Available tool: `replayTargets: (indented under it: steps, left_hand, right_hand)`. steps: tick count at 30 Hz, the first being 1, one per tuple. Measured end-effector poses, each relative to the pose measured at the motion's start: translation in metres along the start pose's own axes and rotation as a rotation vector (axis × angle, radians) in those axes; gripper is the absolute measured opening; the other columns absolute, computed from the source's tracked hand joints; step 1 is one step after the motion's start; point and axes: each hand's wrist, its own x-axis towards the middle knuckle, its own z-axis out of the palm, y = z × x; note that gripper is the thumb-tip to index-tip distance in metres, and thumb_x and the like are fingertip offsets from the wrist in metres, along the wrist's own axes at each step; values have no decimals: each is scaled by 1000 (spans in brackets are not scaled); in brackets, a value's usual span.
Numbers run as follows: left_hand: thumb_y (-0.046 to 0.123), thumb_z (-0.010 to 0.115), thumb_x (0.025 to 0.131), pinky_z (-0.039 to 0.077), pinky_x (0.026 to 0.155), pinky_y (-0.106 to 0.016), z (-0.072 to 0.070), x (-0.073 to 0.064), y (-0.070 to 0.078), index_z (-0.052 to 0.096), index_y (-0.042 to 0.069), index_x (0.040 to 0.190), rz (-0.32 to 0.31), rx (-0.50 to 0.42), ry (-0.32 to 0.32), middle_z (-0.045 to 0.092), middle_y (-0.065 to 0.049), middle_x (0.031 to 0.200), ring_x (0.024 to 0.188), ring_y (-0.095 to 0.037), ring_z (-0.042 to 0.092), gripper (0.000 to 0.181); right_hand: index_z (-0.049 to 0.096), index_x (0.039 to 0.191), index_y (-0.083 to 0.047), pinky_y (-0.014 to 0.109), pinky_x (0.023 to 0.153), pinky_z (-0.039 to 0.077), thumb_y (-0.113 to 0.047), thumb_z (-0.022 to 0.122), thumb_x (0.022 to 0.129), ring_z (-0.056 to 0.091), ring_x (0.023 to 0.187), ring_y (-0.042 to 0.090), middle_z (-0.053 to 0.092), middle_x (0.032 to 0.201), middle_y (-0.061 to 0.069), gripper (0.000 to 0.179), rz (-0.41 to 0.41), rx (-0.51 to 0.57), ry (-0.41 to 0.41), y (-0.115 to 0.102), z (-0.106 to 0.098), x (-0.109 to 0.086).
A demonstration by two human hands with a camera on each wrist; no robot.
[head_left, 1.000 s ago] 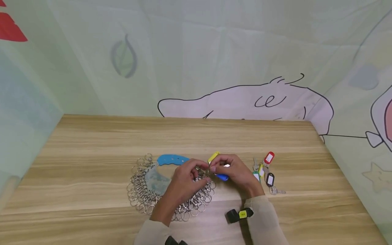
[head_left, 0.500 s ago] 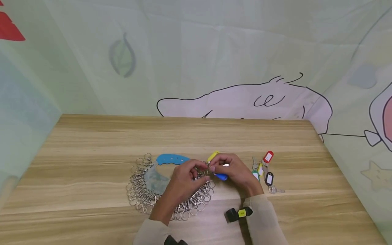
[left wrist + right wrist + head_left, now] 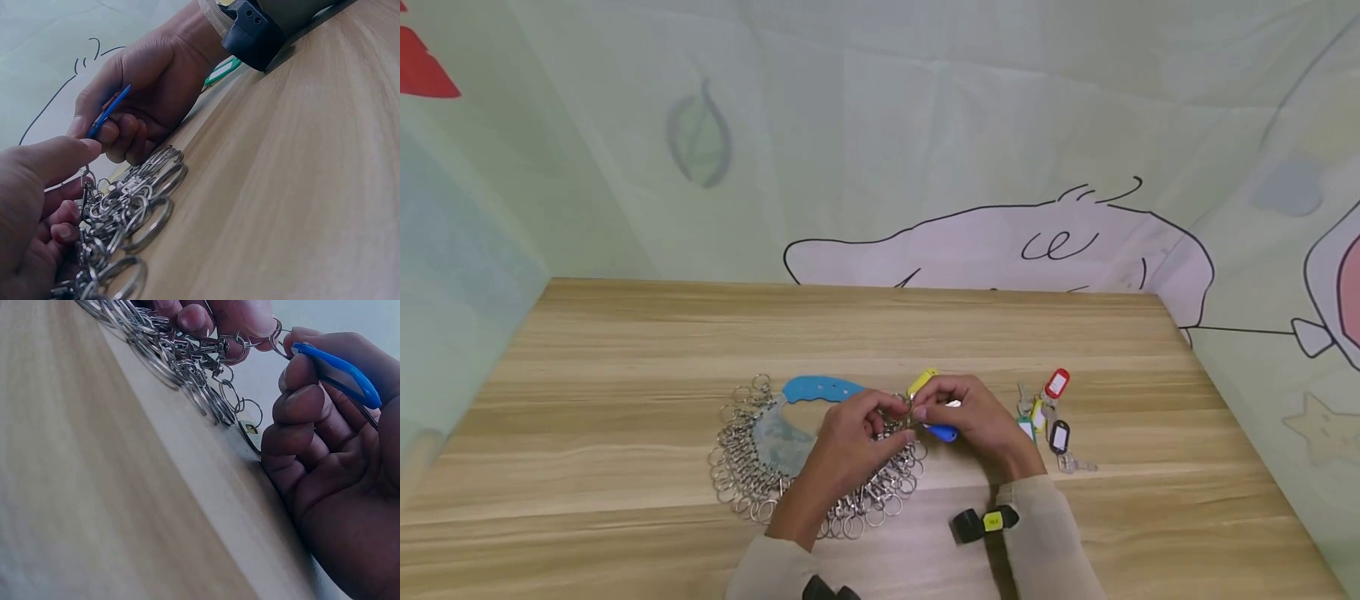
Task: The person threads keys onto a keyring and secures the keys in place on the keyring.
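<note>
A fan-shaped key holder lies on the table, with a blue handle, a pale plate and many metal clips and split rings around its edge. Over its right side, my left hand pinches a small split ring between thumb and index finger. My right hand faces it, pinching the ring end of a blue key tag; the tag lies against its fingers. Both hands meet at that ring, and fingertips partly hide it. Just beyond them is a yellow key tag.
Right of my right hand lies a loose group of keys with a red tag, a yellow tag, a green tag and a black tag. A printed cloth hangs behind the wooden table.
</note>
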Motion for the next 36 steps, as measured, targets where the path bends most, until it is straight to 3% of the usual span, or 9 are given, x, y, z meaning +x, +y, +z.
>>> replayTargets:
  steps: [7, 12, 19, 36]
  left_hand:
    - [19, 84, 83, 49, 64, -28, 0, -1, 0, 69, 20, 110, 1, 11, -10, 60, 8, 94, 77, -11, 54, 32]
    - [19, 86, 81, 48, 63, -28, -1, -1, 0, 66, 20, 117, 37, 7, -9, 58, 5, 99, 76, -11, 53, 41]
    - [10, 84, 83, 48, 62, -27, 0, -1, 1, 68, 22, 113, 59, -4, -5, 58, 4, 106, 75, -11, 53, 36]
    - [16, 85, 82, 47, 61, -27, 0, -1, 0, 69, 21, 107, 43, 5, 11, 58, 2, 93, 74, -10, 52, 30]
  right_hand:
    - [74, 98, -5, 37, 77, 44, -9, 70, 94, 54, 87, 28, 65, 89, 13, 6, -16, -6, 1, 1, -1, 0]
    - [73, 98, -5, 37, 78, 44, -10, 70, 95, 54, 89, 28, 65, 90, 12, 7, -18, 8, -6, 1, 0, -1]
    - [73, 98, -5, 38, 79, 44, -10, 69, 95, 54, 89, 28, 65, 92, 12, 6, -23, 1, -5, 0, 0, -1]
    - [72, 99, -1, 38, 80, 44, -7, 69, 94, 54, 91, 30, 65, 94, 13, 8, -5, 0, 0, -2, 1, -1]
